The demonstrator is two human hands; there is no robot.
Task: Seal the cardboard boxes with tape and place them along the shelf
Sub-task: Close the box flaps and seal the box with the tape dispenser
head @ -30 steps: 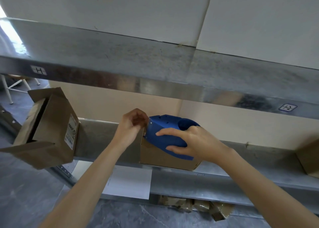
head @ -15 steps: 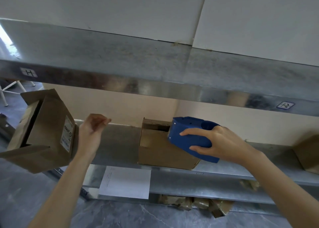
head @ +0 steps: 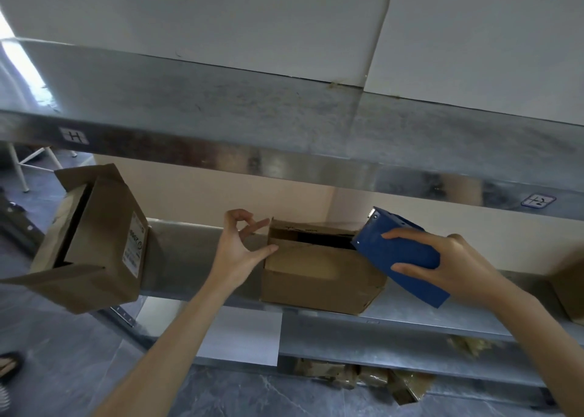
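Observation:
A small cardboard box (head: 319, 274) stands on the metal shelf (head: 189, 258), its top flaps not fully closed, with a dark gap at the back. My right hand (head: 442, 265) grips a blue tape dispenser (head: 401, 258) at the box's right top corner, tilted down to the right. My left hand (head: 240, 249) is at the box's left edge, thumb touching the near top corner, fingers loosely curled and holding nothing. A second cardboard box (head: 94, 243) lies on its side at the shelf's left end with its flaps open.
An upper metal shelf (head: 284, 132) hangs close overhead. Another box's corner (head: 568, 287) shows at the far right. A white sheet (head: 243, 337) hangs below the shelf front. Crumpled brown packing (head: 363, 378) lies on the grey floor underneath.
My left hand went left away from the box, then came back to its left edge. My right hand carried the dispenser from the box's left corner across to its right side.

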